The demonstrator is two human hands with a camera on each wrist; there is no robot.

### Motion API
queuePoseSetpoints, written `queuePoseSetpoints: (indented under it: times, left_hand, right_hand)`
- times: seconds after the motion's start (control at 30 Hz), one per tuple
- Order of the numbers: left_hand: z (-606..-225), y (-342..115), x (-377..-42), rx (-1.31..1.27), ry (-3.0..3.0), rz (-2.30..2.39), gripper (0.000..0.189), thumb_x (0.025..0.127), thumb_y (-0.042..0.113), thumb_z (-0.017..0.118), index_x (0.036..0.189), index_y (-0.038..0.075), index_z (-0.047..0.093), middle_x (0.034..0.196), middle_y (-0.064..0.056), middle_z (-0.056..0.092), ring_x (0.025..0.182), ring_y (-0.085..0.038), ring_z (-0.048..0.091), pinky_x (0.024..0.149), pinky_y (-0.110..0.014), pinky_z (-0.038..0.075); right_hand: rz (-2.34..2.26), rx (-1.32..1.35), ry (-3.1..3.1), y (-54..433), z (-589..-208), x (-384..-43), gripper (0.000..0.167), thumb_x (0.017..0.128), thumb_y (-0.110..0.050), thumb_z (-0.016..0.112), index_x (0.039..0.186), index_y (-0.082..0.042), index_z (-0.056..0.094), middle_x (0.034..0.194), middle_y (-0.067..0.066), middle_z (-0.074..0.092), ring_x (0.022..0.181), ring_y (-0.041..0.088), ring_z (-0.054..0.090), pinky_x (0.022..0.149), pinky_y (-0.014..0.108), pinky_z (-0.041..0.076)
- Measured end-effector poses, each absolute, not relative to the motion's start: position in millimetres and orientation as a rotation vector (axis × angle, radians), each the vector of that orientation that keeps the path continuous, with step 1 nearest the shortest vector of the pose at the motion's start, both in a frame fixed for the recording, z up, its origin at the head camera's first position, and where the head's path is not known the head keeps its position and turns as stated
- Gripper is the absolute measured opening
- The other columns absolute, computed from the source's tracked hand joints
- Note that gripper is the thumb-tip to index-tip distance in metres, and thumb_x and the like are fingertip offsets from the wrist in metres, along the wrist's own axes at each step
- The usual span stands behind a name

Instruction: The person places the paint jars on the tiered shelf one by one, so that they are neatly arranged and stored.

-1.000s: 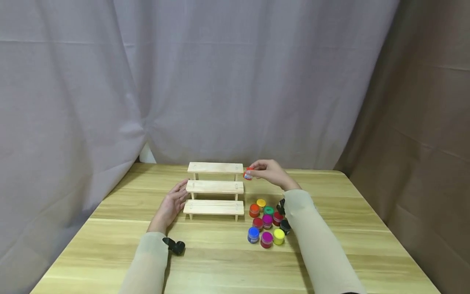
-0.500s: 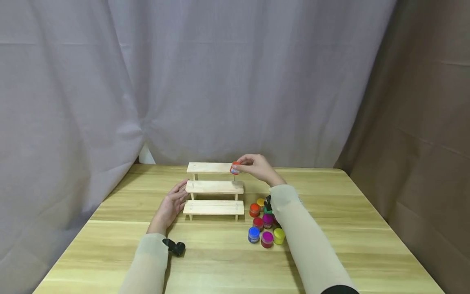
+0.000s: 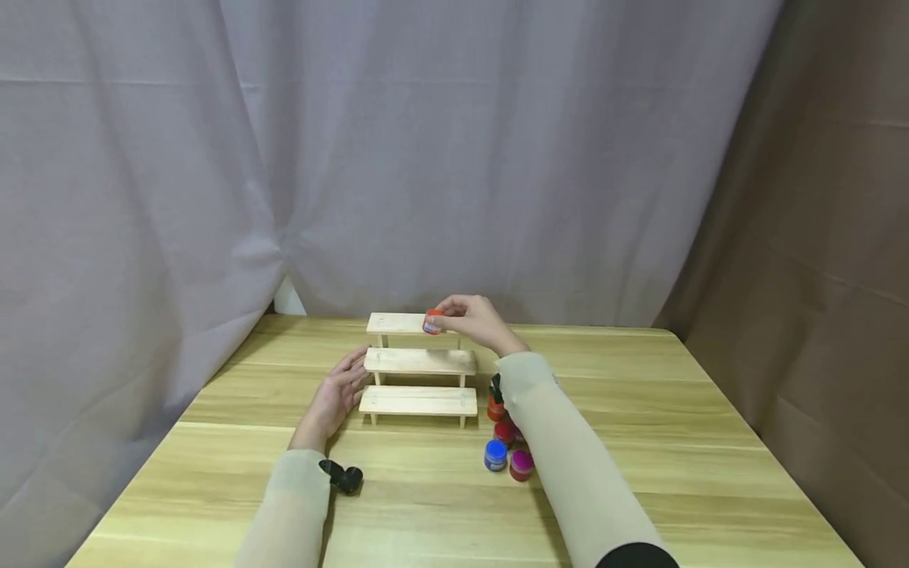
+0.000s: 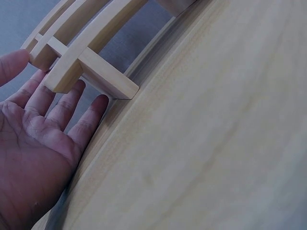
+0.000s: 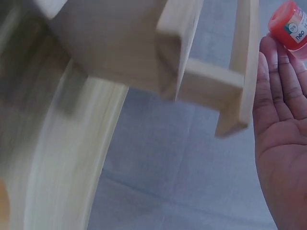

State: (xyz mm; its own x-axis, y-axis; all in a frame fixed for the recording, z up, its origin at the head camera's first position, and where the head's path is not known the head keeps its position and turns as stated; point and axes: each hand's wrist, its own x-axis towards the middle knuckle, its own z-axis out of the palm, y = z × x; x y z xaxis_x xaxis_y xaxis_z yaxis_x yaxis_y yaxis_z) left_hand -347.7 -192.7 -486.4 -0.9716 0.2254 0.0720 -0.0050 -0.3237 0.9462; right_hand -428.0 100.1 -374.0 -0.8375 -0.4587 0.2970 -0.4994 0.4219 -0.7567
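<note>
A three-step wooden rack stands on the table. My right hand pinches a small red paint jar with an orange-red lid, close over the top step. In the right wrist view the jar shows its printed label at the fingertips, beside the rack's end. At the rack's left end, my left hand has its fingers spread, with fingertips right at the step ends. The left wrist view shows that hand palm up, its fingers behind the step ends near a wooden leg.
Several paint jars stand right of the rack, among them a blue jar, a magenta-lidded jar and a red jar. My right sleeve hides others. A grey curtain hangs behind the wooden table.
My right hand has carried the red jar leftward, from beside the rack's right end to over the top step. The sleeve now covers more of the jars. My left hand stays in place.
</note>
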Motion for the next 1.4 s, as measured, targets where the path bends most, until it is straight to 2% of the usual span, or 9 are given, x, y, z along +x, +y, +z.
queuePoseSetpoints:
  times: [0.13,0.57,1.03,1.27,1.4]
  left_hand:
    - [-485,-190,-347,0.284,1.735,2.432,0.062,0.103,0.014,0.043,0.161,0.009,0.020,0.165,-0.013,0.023,0.149,-0.033,0.024,0.120,-0.051,0.021]
    - [-483,-185,-347,0.274,1.749,2.416,0.062,0.102,0.012,0.045,0.160,0.010,0.023,0.164,-0.012,0.025,0.148,-0.032,0.027,0.119,-0.053,0.023]
    - [-487,-189,-342,0.255,1.733,2.425,0.063,0.102,0.010,0.043,0.161,0.009,0.020,0.165,-0.012,0.023,0.148,-0.032,0.027,0.119,-0.049,0.023]
    - [-480,-192,-347,0.253,1.773,2.422,0.062,0.102,0.015,0.045,0.160,0.013,0.025,0.164,-0.010,0.026,0.148,-0.031,0.029,0.119,-0.047,0.024]
    - [-479,-192,-346,0.266,1.773,2.400,0.063,0.102,0.015,0.043,0.161,0.012,0.021,0.165,-0.011,0.022,0.149,-0.032,0.026,0.120,-0.048,0.022]
  right_hand:
    - [1.466,0.860,-2.605,90,-375,-431,0.028,0.087,-0.045,0.077,0.101,-0.021,0.074,0.091,-0.003,0.074,0.093,0.030,0.069,0.080,0.040,0.053]
    - [1.487,0.804,-2.593,69,-380,-433,0.034,0.087,-0.048,0.076,0.102,-0.018,0.072,0.092,-0.003,0.074,0.090,0.020,0.068,0.087,0.040,0.051]
    - [1.345,0.786,-2.603,40,-389,-443,0.039,0.085,-0.054,0.076,0.100,-0.019,0.070,0.091,-0.006,0.071,0.086,0.012,0.065,0.078,0.033,0.053]
    - [1.239,0.813,-2.542,33,-386,-444,0.039,0.084,-0.044,0.081,0.106,-0.014,0.069,0.093,-0.004,0.068,0.086,0.012,0.063,0.079,0.030,0.053]
    - [1.219,0.840,-2.569,33,-385,-444,0.039,0.083,-0.035,0.083,0.110,-0.011,0.068,0.094,-0.002,0.069,0.087,0.013,0.063,0.081,0.027,0.053]
